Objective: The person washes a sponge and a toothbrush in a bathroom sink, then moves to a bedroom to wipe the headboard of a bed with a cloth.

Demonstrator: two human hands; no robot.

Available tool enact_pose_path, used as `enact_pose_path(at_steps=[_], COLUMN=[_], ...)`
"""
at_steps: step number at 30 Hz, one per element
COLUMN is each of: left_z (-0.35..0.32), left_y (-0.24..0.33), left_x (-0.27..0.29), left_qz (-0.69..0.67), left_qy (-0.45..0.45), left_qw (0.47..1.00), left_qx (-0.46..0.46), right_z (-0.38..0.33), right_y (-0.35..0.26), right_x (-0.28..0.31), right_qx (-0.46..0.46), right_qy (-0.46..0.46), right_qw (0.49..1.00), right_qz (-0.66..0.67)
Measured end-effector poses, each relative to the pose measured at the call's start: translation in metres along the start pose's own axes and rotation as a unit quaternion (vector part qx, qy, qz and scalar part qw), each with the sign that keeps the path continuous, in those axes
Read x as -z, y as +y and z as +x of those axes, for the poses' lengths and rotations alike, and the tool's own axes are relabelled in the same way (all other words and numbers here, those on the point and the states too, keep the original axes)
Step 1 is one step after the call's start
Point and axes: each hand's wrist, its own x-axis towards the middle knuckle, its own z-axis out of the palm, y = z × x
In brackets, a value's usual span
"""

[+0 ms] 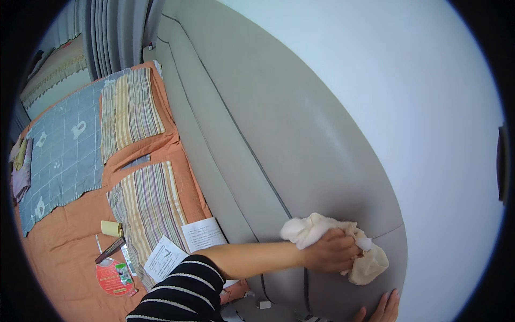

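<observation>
L hand (330,250) grips cream cloth (307,229) on headbd (300,134), R hand (382,309) nearby.

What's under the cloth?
The cloth, held by the left hand, sits over the grey headboard, which shows around it. The patch directly beneath is covered, so can't be seen.

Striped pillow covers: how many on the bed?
2. The far striped cover lies beside the bluish blanket; the near striped cover lies partly under papers. Others may be hidden.
</observation>
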Motion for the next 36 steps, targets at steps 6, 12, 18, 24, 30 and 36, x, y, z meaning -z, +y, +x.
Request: enact_pose_path(at_steps=[6,12,18,24,30,36], left_z=[0.103,0.160,0.126,0.075,0.089,0.060], left_y=[-0.178,-0.299,-0.167,-0.119,-0.303,-0.237], left_x=[0.103,0.209,0.108,0.101,0.182,0.130], left_qz=[0.301,0.238,0.049,0.088,0.142,0.171], left_qy=[0.157,0.136,0.169,0.105,0.297,0.384], left_qw=[0.940,0.827,0.957,0.987,0.879,0.845], left_qx=[0.037,0.492,0.229,-0.084,0.345,0.331], right_z=[-0.004,0.000,-0.011,-0.008,-0.004,0.001], right_y=[0.007,0.006,0.010,0.007,0.008,0.007], right_x=[0.004,0.006,0.001,-0.001,0.004,0.009], right_qx=[-0.011,-0.004,-0.014,-0.009,-0.003,-0.011], right_qy=[-0.033,-0.011,-0.019,-0.014,-0.017,-0.026], right_qw=[0.999,1.000,0.999,1.000,1.000,1.000], right_qz=[-0.018,-0.009,-0.029,-0.021,-0.014,-0.006])
